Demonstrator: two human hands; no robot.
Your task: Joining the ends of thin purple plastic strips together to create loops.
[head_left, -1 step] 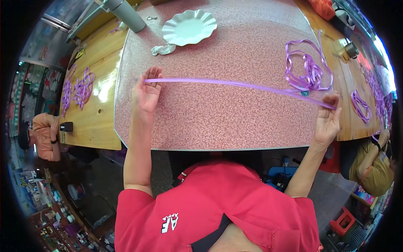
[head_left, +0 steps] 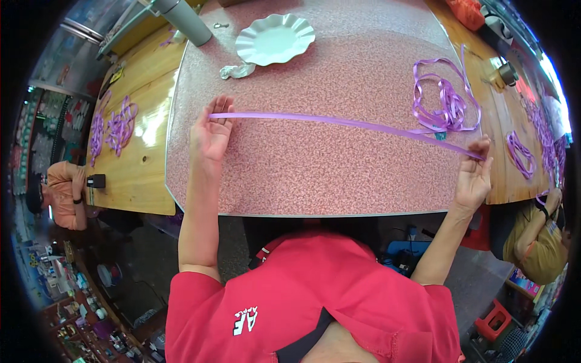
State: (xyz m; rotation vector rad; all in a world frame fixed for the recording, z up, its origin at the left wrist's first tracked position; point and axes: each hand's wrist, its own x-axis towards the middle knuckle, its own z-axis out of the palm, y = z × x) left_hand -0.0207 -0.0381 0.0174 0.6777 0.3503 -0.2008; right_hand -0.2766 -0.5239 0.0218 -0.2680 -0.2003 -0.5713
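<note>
A narrow purple ribbon (head_left: pixel 339 121) is stretched across the pink patterned table, sloping down to the right. My left hand (head_left: pixel 213 130) grips its left end between thumb and fingers. On the right side, my right hand (head_left: pixel 473 175) pinches the ribbon near the table's right edge. Just beyond the right hand lies a loose heap of purple ribbon (head_left: pixel 448 103), and a strand from it runs towards the stretched length. A small teal piece (head_left: pixel 440 136) sits at the heap's near side.
A scalloped white plate (head_left: pixel 275 39), crumpled clear plastic (head_left: pixel 238 71) and a grey tumbler (head_left: pixel 184 23) stand at the far side. Wooden tables flank mine, with ribbon bundles (head_left: pixel 122 124) on the left and a ribbon coil (head_left: pixel 520 154) on the right. A person (head_left: pixel 63 193) sits left, another (head_left: pixel 537 242) right.
</note>
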